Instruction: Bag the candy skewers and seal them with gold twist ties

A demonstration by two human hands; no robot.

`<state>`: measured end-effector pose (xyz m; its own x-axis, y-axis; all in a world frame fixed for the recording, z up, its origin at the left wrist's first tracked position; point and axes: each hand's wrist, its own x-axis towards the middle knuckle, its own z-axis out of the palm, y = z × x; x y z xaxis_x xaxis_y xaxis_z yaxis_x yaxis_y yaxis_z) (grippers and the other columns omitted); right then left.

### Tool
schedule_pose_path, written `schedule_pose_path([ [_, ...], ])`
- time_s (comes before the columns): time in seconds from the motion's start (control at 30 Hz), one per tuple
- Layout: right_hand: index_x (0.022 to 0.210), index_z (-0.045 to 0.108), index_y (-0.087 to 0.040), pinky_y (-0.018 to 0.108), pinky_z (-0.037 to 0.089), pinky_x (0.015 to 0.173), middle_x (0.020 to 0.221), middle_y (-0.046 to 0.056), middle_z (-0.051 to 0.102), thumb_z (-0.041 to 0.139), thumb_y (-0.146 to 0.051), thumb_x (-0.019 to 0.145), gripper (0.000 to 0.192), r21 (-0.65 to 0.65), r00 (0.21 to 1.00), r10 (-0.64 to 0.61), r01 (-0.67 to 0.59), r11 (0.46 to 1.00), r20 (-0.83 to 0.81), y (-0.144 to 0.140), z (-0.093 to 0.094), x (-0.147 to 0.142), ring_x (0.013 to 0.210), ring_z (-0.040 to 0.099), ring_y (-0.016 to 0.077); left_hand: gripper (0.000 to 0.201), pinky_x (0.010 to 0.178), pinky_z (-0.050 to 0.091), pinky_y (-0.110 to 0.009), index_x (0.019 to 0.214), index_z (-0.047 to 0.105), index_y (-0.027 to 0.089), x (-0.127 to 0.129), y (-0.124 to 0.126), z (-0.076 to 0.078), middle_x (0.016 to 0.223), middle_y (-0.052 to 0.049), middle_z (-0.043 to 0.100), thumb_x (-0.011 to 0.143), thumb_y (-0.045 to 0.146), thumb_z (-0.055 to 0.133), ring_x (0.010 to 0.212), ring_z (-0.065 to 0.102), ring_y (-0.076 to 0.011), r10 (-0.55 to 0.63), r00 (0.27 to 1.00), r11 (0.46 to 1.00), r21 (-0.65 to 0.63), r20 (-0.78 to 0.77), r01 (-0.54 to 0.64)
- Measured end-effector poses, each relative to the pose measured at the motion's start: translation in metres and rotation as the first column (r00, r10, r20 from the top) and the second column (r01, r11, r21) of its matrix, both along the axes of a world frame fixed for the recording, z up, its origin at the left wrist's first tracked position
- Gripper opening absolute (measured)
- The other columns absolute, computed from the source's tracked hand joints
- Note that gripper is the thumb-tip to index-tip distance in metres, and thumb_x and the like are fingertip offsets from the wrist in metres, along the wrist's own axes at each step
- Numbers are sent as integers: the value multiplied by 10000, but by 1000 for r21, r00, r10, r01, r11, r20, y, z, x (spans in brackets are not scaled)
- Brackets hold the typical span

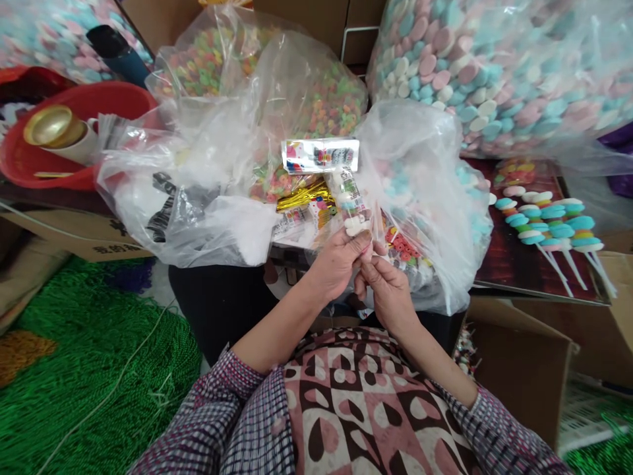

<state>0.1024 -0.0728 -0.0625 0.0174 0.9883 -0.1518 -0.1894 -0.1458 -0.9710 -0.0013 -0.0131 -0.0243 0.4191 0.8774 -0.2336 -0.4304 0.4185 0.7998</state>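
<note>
My left hand [339, 260] grips the lower end of a clear printed candy sleeve [352, 198] that stands up from my fingers, with a white candy piece inside near the bottom and a printed header card [320, 155] at the top. My right hand [388, 287] pinches at the sleeve's bottom end, fingertips touching those of the left. Both hands are over my lap, just in front of open plastic bags of candy. A bundle of gold twist ties [302, 196] lies just left of the sleeve.
Large clear bags hold colourful ring candies [316, 99] and pastel discs [494, 59]. Finished candy skewers [548, 227] lie on a dark board at right. A red basin [74, 142] with a gold-lidded cup sits at left. Cardboard boxes [524, 359] and green netting [93, 369] flank my lap.
</note>
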Motion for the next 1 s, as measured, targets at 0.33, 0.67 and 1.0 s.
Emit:
schedule_pose_path([
  [0.33, 673, 696, -186, 257, 501, 576, 596, 13, 675, 701, -546, 833, 393, -51, 833, 314, -327, 944, 455, 13, 47, 40, 550, 616, 136, 274, 575, 487, -225, 837, 644, 145, -13, 4, -2, 490, 59, 415, 843, 412, 707, 594, 590, -128, -18, 994, 1000, -20, 107, 20],
  [0.67, 1210, 652, -295, 424, 624, 762, 997, 38, 764, 720, -639, 764, 568, 85, 953, 285, -277, 957, -107, 36, 83, 33, 909, 737, 255, 418, 576, 496, -302, 668, 498, 180, -5, -23, 17, 503, 98, 299, 829, 526, 669, 397, 309, -61, -556, 731, 817, 98, 394, 568],
  [1.0, 1024, 641, -264, 308, 582, 725, 905, 2, 729, 771, -388, 805, 284, 241, 974, -225, 221, 945, -10, 41, 58, 10, 838, 704, 172, 201, 706, 417, -284, 725, 519, 205, -9, -10, 16, 640, 17, 493, 854, 319, 624, 681, 523, -165, 160, 793, 924, 371, -588, 89],
])
